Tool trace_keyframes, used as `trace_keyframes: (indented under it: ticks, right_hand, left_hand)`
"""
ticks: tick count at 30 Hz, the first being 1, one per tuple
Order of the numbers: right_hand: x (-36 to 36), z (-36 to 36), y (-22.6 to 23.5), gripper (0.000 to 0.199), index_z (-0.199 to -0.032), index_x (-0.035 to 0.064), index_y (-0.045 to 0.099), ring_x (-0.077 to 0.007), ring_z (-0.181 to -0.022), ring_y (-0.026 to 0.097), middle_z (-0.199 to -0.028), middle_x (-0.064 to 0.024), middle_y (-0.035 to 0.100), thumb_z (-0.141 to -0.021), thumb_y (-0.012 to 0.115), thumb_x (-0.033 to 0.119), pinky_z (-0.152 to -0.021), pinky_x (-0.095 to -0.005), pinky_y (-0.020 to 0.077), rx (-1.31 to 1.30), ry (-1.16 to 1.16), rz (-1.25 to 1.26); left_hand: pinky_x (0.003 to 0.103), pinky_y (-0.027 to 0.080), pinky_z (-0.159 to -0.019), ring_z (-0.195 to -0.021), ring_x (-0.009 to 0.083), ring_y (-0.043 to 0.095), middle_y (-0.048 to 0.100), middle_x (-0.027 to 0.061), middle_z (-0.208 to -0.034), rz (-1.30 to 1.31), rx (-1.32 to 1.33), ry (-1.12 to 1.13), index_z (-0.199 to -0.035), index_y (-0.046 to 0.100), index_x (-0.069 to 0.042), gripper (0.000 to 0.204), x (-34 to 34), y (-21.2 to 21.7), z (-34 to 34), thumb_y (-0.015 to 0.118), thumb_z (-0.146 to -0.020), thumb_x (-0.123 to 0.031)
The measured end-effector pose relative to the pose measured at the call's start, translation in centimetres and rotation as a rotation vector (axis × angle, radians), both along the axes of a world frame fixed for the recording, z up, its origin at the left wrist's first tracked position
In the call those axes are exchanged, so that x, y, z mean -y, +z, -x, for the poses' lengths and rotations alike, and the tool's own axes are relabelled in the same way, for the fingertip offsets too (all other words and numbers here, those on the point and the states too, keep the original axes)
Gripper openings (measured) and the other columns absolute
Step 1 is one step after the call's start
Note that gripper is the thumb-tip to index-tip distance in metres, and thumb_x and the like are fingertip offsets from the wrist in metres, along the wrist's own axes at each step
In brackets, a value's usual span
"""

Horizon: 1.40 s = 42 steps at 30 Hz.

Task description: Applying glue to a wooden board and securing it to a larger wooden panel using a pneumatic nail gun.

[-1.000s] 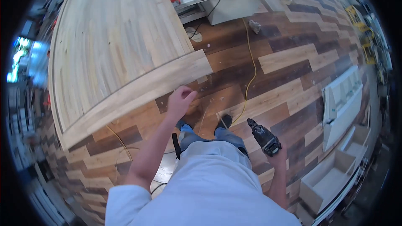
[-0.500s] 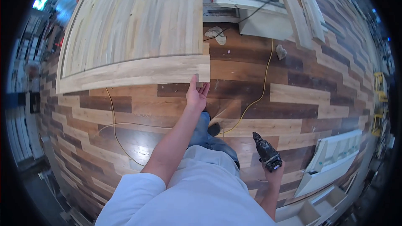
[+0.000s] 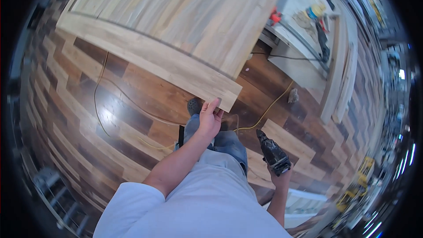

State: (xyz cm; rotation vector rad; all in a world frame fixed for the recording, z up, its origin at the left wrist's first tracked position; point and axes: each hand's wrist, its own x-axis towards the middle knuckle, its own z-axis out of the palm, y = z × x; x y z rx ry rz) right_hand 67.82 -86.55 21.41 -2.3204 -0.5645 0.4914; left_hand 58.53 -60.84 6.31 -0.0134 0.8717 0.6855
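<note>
A light wood board (image 3: 145,59) runs along the near edge of a large panel of pale wood strips (image 3: 176,13). At its right end, my left hand (image 3: 210,121) grips the corner, with the thumb on top and the other fingers at the edge, partly hidden. Lower right, apart from the panel, my right hand (image 3: 282,180) is wrapped round a black power tool (image 3: 274,153) with a tapered nose, which points up and slightly left. Its handle is mostly hidden from above, and I cannot tell its exact kind.
A yellow cord (image 3: 269,113) crosses the patterned wood floor near my feet. Beyond the panel's right side stands a white workbench (image 3: 295,57) with clamps and rags. Long boards (image 3: 337,70) lie beside it. A pale lump (image 3: 293,95) sits on the floor.
The view has turned, so the panel and floor now slant down to the right. My left hand stays at the board's corner. The power tool remains in my right hand.
</note>
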Motion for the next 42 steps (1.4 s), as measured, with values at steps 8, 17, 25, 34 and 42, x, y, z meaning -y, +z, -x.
trace_keyframes:
  ticks: [8, 17, 25, 34, 42]
  right_hand:
    - [-1.4, -11.2, -2.3, 0.048, -0.102, 0.0006, 0.060, -0.0212, -0.088, 0.064, -0.095, -0.0097, 0.065, -0.060, 0.080, 0.011, -0.080, -0.0344, 0.0479, -0.242, 0.441, 0.036]
    - [-3.8, -17.5, -1.7, 0.046, -0.111, 0.0003, 0.057, -0.0259, -0.094, 0.062, -0.102, -0.0114, 0.064, -0.071, 0.076, 0.012, -0.087, -0.0377, 0.0476, -0.051, 0.789, 0.429]
    - [-3.1, -19.2, -2.6, 0.045, -0.110, -0.0001, 0.059, -0.0226, -0.095, 0.062, -0.103, -0.0110, 0.066, -0.072, 0.078, 0.014, -0.087, -0.0371, 0.0474, -0.118, 0.815, 0.283]
    - [-3.2, -18.7, -2.6, 0.047, -0.112, -0.0004, 0.058, -0.0217, -0.095, 0.062, -0.103, -0.0105, 0.065, -0.072, 0.079, 0.013, -0.088, -0.0358, 0.0470, -0.143, 0.781, 0.283]
    - [-3.2, -17.8, -2.0, 0.046, -0.112, 0.0012, 0.059, -0.0207, -0.101, 0.060, -0.109, -0.0122, 0.064, -0.071, 0.078, 0.012, -0.090, -0.0346, 0.0452, -0.118, 0.755, 0.408]
  left_hand:
    - [0.029, 0.051, -0.086, -0.096, 0.0154, 0.063, 0.066, 0.0022, -0.101, -0.037, -0.023, 0.257, -0.103, 0.060, -0.011, 0.020, 1.8, -2.2, -1.4, 0.068, -0.087, -0.020]
    - [0.028, 0.047, -0.091, -0.103, 0.0116, 0.058, 0.062, 0.0008, -0.108, -0.059, 0.249, 0.631, -0.114, 0.054, -0.008, 0.029, 4.3, -2.6, -3.4, 0.063, -0.090, -0.020]
    - [0.028, 0.048, -0.088, -0.097, 0.0128, 0.060, 0.063, 0.0044, -0.105, -0.114, 0.115, 0.771, -0.110, 0.054, -0.005, 0.037, 3.9, -1.2, -6.1, 0.074, -0.079, -0.007]
    - [0.028, 0.048, -0.088, -0.096, 0.0133, 0.061, 0.064, 0.0043, -0.104, -0.094, 0.106, 0.759, -0.109, 0.056, -0.005, 0.035, 3.9, -1.0, -6.0, 0.073, -0.079, -0.006]
    - [0.028, 0.049, -0.086, -0.096, 0.0133, 0.061, 0.064, 0.0027, -0.103, -0.086, 0.131, 0.743, -0.108, 0.055, -0.007, 0.033, 3.9, -1.1, -5.9, 0.072, -0.080, -0.005]
